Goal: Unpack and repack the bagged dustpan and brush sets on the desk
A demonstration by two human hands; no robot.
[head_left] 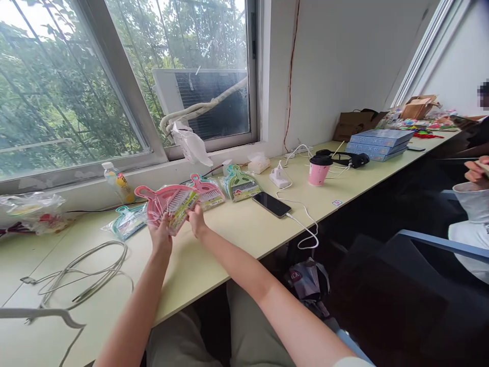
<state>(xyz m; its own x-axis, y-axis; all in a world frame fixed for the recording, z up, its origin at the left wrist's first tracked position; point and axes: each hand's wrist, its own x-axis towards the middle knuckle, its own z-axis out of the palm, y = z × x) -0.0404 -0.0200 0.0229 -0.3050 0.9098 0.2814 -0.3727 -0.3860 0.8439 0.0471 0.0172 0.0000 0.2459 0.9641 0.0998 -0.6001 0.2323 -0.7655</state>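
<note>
Between them, my left hand and my right hand grip a pink mini dustpan and brush set in clear plastic wrap. It is held tilted just above the table, its printed card facing up. My left fingers close on the lower left edge, my right fingers on the right edge. Behind it lies another pink dustpan set, partly hidden. A green dustpan set rests farther right. To the left, a teal dustpan set lies flat in its wrapper.
A phone on a white cable lies right of my hands. A pink cup, blue boxes and a charger stand beyond. Coiled cable and a bottle are at left. Another person's hand shows at far right.
</note>
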